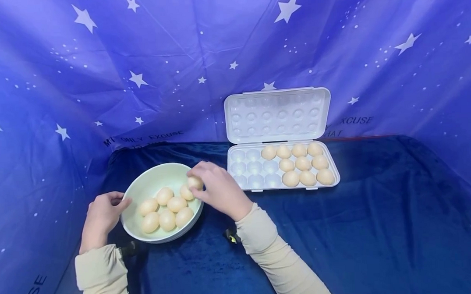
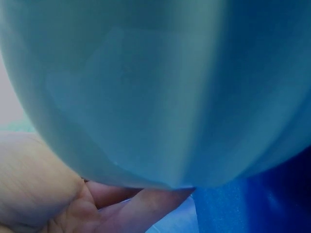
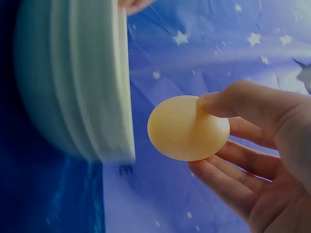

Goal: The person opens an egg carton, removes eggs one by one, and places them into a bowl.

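Observation:
A pale green bowl (image 1: 140,187) with several light brown eggs (image 1: 166,220) in it stands on the dark blue cloth. My left hand (image 1: 100,218) grips its left rim, thumb over the edge; in the left wrist view the bowl's outer wall (image 2: 121,97) fills most of the picture, fingers (image 2: 146,208) beneath it. Over the bowl's right rim, my right hand (image 1: 221,193) pinches one egg (image 3: 172,128) between thumb and fingers, and the right wrist view shows that egg apart from the bowl wall (image 3: 92,87).
Behind and right of the bowl lies a white egg carton (image 1: 256,167), its lid (image 1: 277,114) raised. Eggs fill its right side, while several cups on its left are bare. A purple-blue curtain (image 1: 168,49) with white stars hangs behind the cloth-covered table (image 1: 365,229).

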The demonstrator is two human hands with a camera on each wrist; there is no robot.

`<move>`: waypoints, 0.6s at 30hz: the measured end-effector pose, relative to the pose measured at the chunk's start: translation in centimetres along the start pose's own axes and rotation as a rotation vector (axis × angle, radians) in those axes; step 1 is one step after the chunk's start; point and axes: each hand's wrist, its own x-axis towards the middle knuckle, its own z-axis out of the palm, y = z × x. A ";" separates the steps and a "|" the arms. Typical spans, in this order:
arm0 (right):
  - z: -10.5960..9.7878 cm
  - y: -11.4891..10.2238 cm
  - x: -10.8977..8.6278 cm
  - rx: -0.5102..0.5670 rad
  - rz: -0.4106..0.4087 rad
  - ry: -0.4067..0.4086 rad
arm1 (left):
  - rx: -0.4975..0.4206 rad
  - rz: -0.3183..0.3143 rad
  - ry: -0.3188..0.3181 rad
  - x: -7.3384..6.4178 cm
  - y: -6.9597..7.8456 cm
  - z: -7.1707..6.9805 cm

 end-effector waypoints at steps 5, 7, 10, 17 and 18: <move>1.2 -0.7 0.2 -0.061 -0.033 -0.057 | 0.008 0.014 0.009 0.0 0.0 0.0; 1.6 -0.8 0.2 -0.080 -0.030 -0.075 | 0.008 0.010 0.005 0.0 0.1 0.0; 2.3 -0.8 0.2 -0.117 -0.028 -0.106 | 0.011 0.004 0.003 -0.1 0.1 -0.1; 3.8 -0.7 0.3 -0.227 -0.063 -0.166 | 0.013 0.008 0.006 -0.1 0.2 -0.1; 4.0 -0.7 0.3 -0.240 -0.067 -0.168 | 0.015 0.009 0.008 -0.1 0.2 -0.1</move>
